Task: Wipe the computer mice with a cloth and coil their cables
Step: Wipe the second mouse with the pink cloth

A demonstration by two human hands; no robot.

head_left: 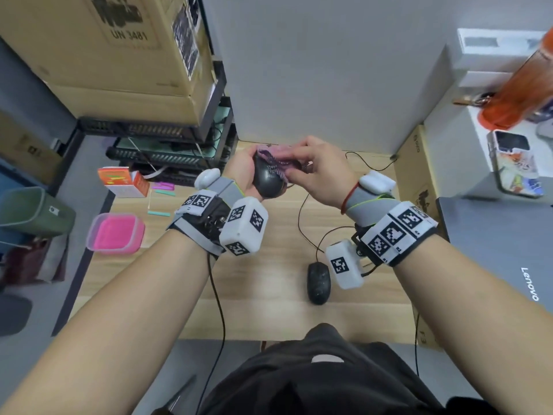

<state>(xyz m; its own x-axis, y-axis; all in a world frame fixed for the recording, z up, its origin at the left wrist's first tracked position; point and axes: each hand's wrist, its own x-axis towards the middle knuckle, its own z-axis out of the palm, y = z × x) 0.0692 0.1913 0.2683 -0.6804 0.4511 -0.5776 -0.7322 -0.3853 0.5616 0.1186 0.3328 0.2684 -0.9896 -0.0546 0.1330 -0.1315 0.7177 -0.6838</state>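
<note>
1. Two hands meet above the desk (269, 310) at 12 o'clock.
2. Left hand (244, 172), palm up, cups a black mouse (267, 179).
3. Right hand (321, 172) pinches a purple cloth (279, 161) onto that mouse.
4. Second mouse (319, 283) lies at 5 o'clock.

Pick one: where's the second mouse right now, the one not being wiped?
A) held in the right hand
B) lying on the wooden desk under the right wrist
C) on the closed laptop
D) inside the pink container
B: the second mouse lies on the wooden desk below the right wrist, its cable trailing loose, while the left hand holds the other mouse and the right hand presses the cloth on it.
</note>
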